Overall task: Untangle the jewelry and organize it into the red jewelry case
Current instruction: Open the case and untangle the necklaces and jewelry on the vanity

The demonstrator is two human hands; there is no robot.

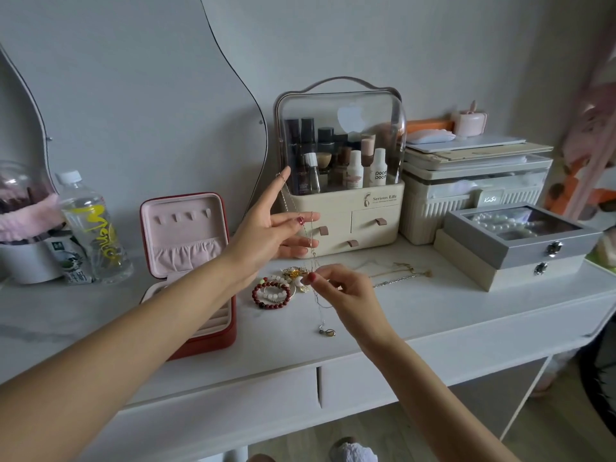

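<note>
2 hands work 1 thin chain (311, 235) just left of the frame's centre. It runs down from the raised left hand (266, 228), whose fingers are spread and nearly straight; the chain hangs over the index finger (281, 180) at its tip and passes in front of the other fingers. Below, the right hand (346, 291) pinches the same chain between thumb and curled fingers, and the chain's lower end drops to the white tabletop (433, 315), where small pendants (328, 332) lie touching the surface.

Just left of the right hand sits the jewelry pile (283, 285): a dark red bead bracelet (270, 295), pale bead bracelets and gold pieces, all bunched together. To the right of that hand, 2 more chains (400, 275) lie loose on the tabletop.

Left of the pile, partly hidden behind the left forearm, stands the red jewelry case (213, 338), lid upright, showing a pink lining with a gathered pocket and a row of small tabs; nothing hangs on the tabs.

Behind the hands, at centre, is a cream cosmetics organizer (343, 208) with a clear domed cover, bottles inside and 3 small drawers. In the right half of the frame stand ribbed storage boxes (466, 208) and a grey glass-topped box (520, 241) holding pearls, stacked on a beige box. At the left edge stand a clear water bottle (93, 235) and a curved mirror (133, 95).
</note>
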